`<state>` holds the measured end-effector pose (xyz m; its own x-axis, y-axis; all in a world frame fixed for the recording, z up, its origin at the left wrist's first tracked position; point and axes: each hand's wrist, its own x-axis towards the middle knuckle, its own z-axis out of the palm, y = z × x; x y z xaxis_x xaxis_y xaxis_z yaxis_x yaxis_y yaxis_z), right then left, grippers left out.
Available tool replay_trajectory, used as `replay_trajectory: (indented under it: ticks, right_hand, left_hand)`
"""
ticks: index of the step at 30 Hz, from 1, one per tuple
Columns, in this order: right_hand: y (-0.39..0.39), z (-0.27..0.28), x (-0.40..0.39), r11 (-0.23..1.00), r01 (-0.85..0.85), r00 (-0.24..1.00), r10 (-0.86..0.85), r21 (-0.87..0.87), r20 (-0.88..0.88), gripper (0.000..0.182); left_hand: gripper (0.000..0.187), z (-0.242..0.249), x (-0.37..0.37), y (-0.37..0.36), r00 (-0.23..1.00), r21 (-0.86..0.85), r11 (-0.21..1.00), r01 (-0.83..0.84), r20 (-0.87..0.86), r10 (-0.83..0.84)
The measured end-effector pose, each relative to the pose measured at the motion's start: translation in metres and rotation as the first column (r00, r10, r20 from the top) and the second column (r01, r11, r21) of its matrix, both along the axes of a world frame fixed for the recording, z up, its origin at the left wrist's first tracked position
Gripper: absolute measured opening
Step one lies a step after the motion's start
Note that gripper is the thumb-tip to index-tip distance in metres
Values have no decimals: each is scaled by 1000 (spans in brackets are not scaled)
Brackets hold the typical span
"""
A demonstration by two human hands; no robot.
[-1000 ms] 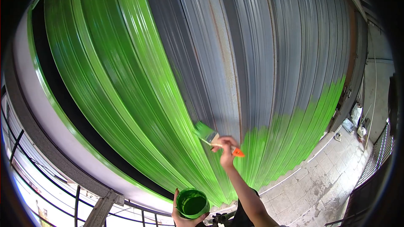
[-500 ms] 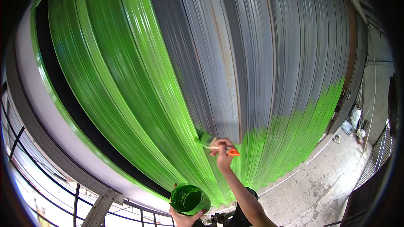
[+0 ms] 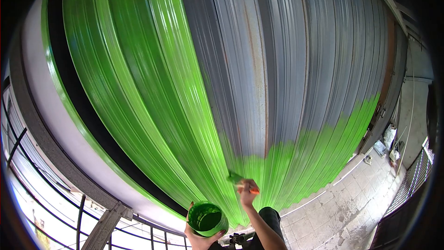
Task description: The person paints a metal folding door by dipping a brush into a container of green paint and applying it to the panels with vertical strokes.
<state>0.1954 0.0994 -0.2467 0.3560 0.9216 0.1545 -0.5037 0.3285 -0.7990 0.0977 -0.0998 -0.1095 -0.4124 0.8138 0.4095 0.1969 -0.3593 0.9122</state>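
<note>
My right hand [image 3: 247,191] grips a paintbrush [image 3: 240,181] with an orange handle; its green-loaded bristles lie against the corrugated metal shutter [image 3: 286,74], low down on the painted band. My left hand [image 3: 200,238] holds a small pot of green paint [image 3: 206,217] from below, at the bottom of the view. The shutter is bright green on its left part and along its lower strip; the middle and right are bare grey with rust streaks.
A tiled pavement [image 3: 342,208] runs along the foot of the shutter to the right. Bags and small objects [image 3: 386,141] lie by the far wall. A dark metal railing [image 3: 411,176] stands at the right, and window bars [image 3: 83,213] at lower left.
My right hand has drawn the brush downward along the shutter, from the grey edge into the green strip. The paint pot stays low in my left hand, tilted slightly.
</note>
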Motion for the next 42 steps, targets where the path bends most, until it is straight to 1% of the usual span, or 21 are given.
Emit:
replay_trajectory:
  ticks: [3, 5, 7, 9, 12, 14, 17, 19, 22, 23, 25, 27, 28, 31, 32, 34, 35, 38, 40, 41, 42]
  right_hand:
    - [20, 95, -12, 989, 17, 999, -10, 148, -52, 9]
    - [22, 156, -11, 952, 103, 994, -106, 287, -4, 12]
    - [22, 197, -7, 896, 138, 990, -114, 421, -80, 12]
    - [21, 212, -5, 847, 176, 984, -136, 501, -116, 12]
    - [25, 168, -11, 863, 108, 994, -101, 493, -41, 11]
    - [26, 91, -12, 910, 60, 989, -108, 410, 96, 12]
    - [14, -4, 0, 977, 31, 999, -38, 210, 29, 11]
    - [6, -38, 8, 998, 2, 1000, -1, 62, -6, 10]
    - [24, -15, 7, 1000, 2, 1000, -2, 3, -31, 10]
    - [33, 10, 5, 1000, 0, 1000, 1, 29, -29, 11]
    - [48, 66, 2, 990, 63, 998, -63, 128, -4, 10]
    - [50, 111, 12, 964, 27, 994, 1, 265, -106, 11]
    - [49, 129, 17, 943, 16, 988, 37, 333, -153, 12]
    - [44, 161, 28, 910, 54, 976, 40, 411, -216, 14]
    - [47, 148, 27, 913, 40, 986, 28, 406, -162, 16]
    - [59, 94, 18, 918, 21, 998, 2, 396, -57, 19]
    - [58, 68, 14, 922, 27, 997, 5, 386, -81, 19]
    - [44, 0, 18, 985, 14, 998, -4, 170, -59, 15]
    - [37, -23, 23, 1000, 9, 998, -9, -3, -61, 13]
    - [36, -24, 24, 998, 38, 999, -37, -50, 28, 15]
    - [37, -16, 23, 999, 35, 999, -35, -26, 3, 15]
  left_hand:
    - [75, -1, -2, -2, 1000, 22, 1000, 8, -8, -8]
    - [76, 0, -1, -3, 999, 43, 999, 24, 37, -26]
    - [77, -2, -1, -4, 1000, 24, 999, 23, 7, -23]
    - [78, -6, -3, -5, 1000, 16, 1000, 25, -7, -25]
    - [80, -9, -3, -7, 999, 22, 999, 25, 20, -25]
    - [81, -2, 1, -6, 998, 39, 999, 12, 57, -15]
    - [83, 0, 2, -8, 995, 17, 1000, 23, 92, -24]
    - [83, -5, -2, -8, 997, -5, 999, 34, 67, -34]
    - [84, -4, -4, -7, 996, -5, 999, 50, 70, -50]
    - [84, -3, -3, -7, 996, 2, 999, 52, 77, -52]
    - [84, -2, -2, -7, 996, 7, 999, 51, 68, -51]
    - [84, 0, -1, -7, 996, 5, 999, 42, 73, -42]
    - [84, 1, 1, -8, 996, -1, 999, 35, 85, -35]
    - [85, -6, 0, -6, 996, -16, 999, 28, 81, -26]
    - [85, -8, 0, -5, 997, -21, 999, 30, 71, -28]
    - [84, -9, 1, -5, 998, -32, 999, 37, 58, -35]
    - [84, -8, 2, -3, 998, -34, 999, 41, 49, -39]
    - [82, -4, 3, -3, 999, -28, 999, 46, 22, -45]
    - [81, -8, 1, -5, 999, -18, 999, 39, 17, -38]
    - [81, -10, 1, -6, 999, -12, 999, 36, 15, -36]
    - [80, -8, 1, -7, 999, -14, 999, 46, 16, -46]
